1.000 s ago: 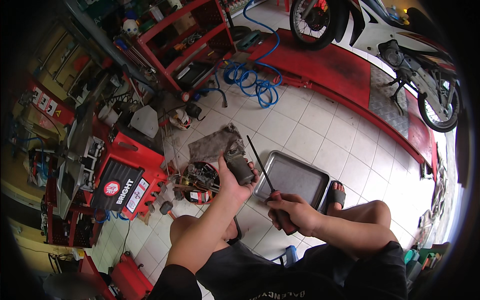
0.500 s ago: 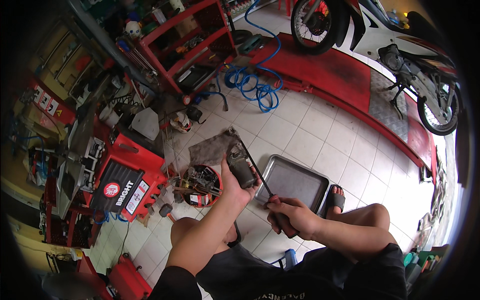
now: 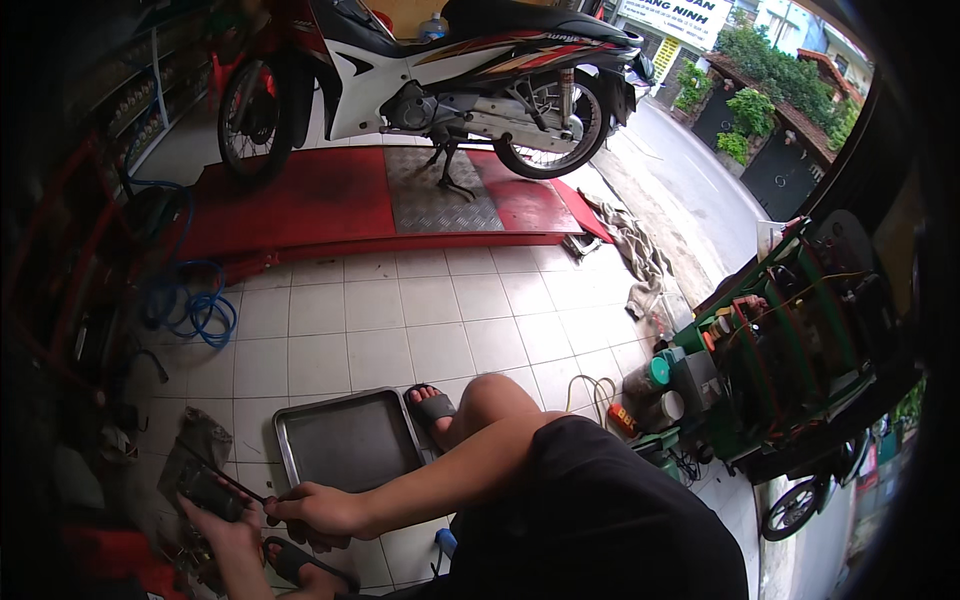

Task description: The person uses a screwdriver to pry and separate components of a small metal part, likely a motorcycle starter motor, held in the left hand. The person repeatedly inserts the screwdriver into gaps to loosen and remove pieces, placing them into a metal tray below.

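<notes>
Low on the left, my left hand is wrapped from below round a dark cylindrical metal part, which looks like a small motor. My right hand grips the handle of a long-shafted screwdriver. Its dark shaft slants up and left across the metal part; I cannot tell whether they touch. The handle is mostly hidden in my fist. Beyond my left hand lies a grey, dirty cloth on the floor. A grey metal tray rests just past my right hand.
A white and red motorbike stands on a red lift platform ahead. Blue coiled hose lies at left on the tiles. At right are a green tool rack and jars; a rag lies by the street side.
My view has swung right, bringing the street and green rack into sight, so my hands now appear lower left. Both hands keep their holds on the metal part and the screwdriver.
</notes>
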The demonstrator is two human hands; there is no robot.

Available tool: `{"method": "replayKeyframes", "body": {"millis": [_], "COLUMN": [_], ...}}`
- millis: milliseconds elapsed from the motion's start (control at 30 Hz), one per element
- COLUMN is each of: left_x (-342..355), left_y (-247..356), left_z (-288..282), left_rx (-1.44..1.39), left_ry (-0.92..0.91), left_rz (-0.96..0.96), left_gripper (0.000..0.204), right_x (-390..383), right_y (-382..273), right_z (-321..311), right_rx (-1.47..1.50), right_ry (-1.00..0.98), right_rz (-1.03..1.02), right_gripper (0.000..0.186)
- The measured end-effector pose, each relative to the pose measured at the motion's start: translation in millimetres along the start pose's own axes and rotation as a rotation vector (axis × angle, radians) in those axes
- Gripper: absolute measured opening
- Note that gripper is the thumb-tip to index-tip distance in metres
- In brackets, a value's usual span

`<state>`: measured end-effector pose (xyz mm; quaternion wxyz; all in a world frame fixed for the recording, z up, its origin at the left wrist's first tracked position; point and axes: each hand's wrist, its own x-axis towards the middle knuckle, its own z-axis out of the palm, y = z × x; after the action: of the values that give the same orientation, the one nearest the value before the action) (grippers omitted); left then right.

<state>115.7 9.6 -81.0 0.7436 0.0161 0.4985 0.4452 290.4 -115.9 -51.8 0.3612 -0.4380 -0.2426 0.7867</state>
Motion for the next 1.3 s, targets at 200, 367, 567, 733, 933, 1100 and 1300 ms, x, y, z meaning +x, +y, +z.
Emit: {"method": "replayKeyframes", "body": {"millis": [200, 367, 567, 733, 933, 1100, 1300], "left_x": [26.2, -4.8, 10.6, 6.5, 14.4, 9.0, -2.8], "left_y": [8.3, -1.2, 0.6, -1.7, 2.1, -0.4, -1.5], "left_z": [-24.3, 10.3, -3.9, 1.7, -8.5, -2.8, 5.6], "left_rx": [0.042, 0.006, 0.026, 0.036, -0.002, -0.005, 0.009], "left_ry": [-0.198, 0.03, -0.035, 0.065, -0.015, -0.008, 0.04], "left_rz": [0.022, 0.071, 0.006, 0.031, -0.021, 0.061, 0.024], "left_gripper": [0.058, 0.055, 0.051, 0.053, 0.056, 0.054, 0.055], "right_x": [4.8, 2.4, 8.5, 4.3, 5.6, 6.5, 6.8], "right_y": [-8.1, -2.4, -1.4, -3.7, -2.7, 3.9, 0.4], "right_z": [7.2, 4.5, -0.3, 0.3, 3.8, 3.9, 4.7], "right_rx": [0.072, -0.101, -0.088, -0.154, -0.108, -0.138, -0.162], "right_ry": [0.137, 0.03, 0.057, 0.011, 0.029, 0.053, 0.022], "right_rz": [-0.041, 0.021, 0.019, 0.035, 0.025, 0.023, -0.002], "right_gripper": [0.053, 0.063, 0.065, 0.063, 0.06, 0.059, 0.058]}}
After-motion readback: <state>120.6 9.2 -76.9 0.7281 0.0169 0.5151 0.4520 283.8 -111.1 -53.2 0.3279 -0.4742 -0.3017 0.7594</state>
